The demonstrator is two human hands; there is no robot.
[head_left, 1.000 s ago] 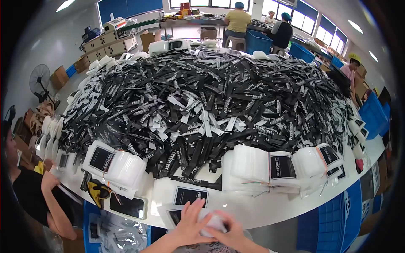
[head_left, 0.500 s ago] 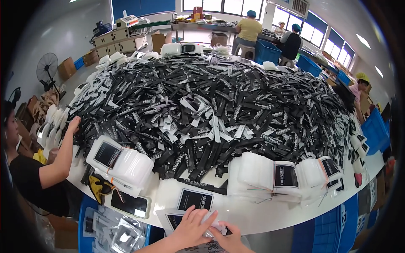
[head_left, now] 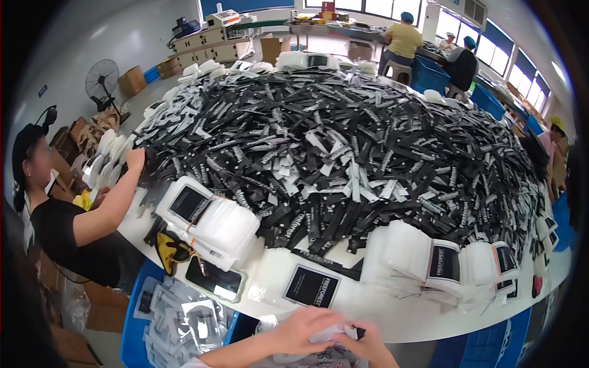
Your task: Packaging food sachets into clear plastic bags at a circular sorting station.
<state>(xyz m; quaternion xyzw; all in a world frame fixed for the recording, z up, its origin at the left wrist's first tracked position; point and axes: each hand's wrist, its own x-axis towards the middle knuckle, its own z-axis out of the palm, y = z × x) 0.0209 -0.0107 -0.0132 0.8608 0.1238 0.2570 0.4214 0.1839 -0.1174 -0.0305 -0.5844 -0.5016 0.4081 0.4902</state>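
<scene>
At the near table edge my left hand [head_left: 310, 328] is closed on a translucent plastic bag [head_left: 330, 333], its fingers bent over the top. My right hand [head_left: 363, 345] grips the bag's other side, where a small black-and-white end sticks out; motion blurs its fingers. What lies inside the bag cannot be made out. Just beyond my hands is a flat stack of clear bags with a black label [head_left: 311, 286]. A large heap of narrow black packets [head_left: 288, 141], mixed with white ones, covers most of the white table [head_left: 392, 313].
Banded bag bundles lie left [head_left: 230, 224] and right [head_left: 399, 251] on the table. A phone [head_left: 215, 279] and a yellow-black glove-like item [head_left: 172, 250] are near the left bundle. A blue bin [head_left: 135, 306] holds clear bags. A co-worker [head_left: 80, 227] reaches into the heap from the left.
The view has swung, shifting the scene rightward. The labelled bag under my hands has come away from the stack and is now bunched between them, closer to me.
</scene>
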